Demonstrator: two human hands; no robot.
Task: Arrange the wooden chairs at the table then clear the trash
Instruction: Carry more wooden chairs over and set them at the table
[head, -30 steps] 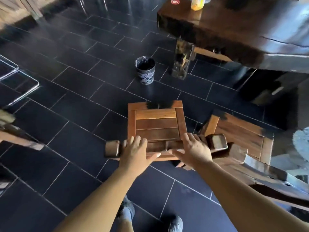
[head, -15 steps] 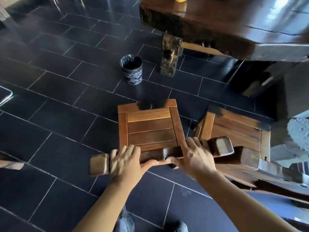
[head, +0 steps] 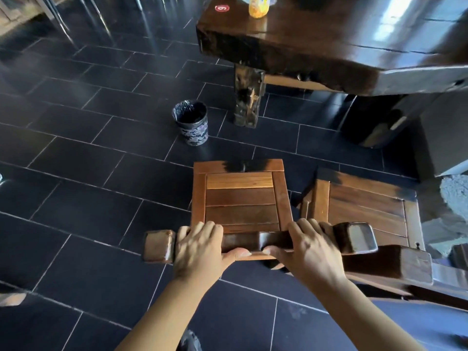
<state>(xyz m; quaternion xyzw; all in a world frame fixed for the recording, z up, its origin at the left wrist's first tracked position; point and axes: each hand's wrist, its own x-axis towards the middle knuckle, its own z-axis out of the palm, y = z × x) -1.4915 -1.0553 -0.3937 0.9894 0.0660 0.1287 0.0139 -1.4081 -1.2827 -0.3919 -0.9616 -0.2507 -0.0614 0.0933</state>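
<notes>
Plainly the black tiled floor (head: pixel 76 173) fills most of the view, with the thick dark tabletop (head: pixel 342 34) across the upper right. At centre sits the wooden chair (head: pixel 240 198), its seat toward the table and apart from the table leg (head: pixel 247 97). Against the floor it has scarcely shifted over the last second. A second chair (head: pixel 367 201) sits just beside it at the right, and a lined bin (head: pixel 192 122) stands above it. What has changed is the hold — the left hand (head: pixel 200 247) and right hand (head: pixel 311 249) now wrap the top rail, fingers curled over it and thumbs tucked against its near face, where before the thumbs splayed. I judge the push toward the table is about to start. The yellow bottle (head: pixel 258 6) on the tabletop, likely trash, waits.
</notes>
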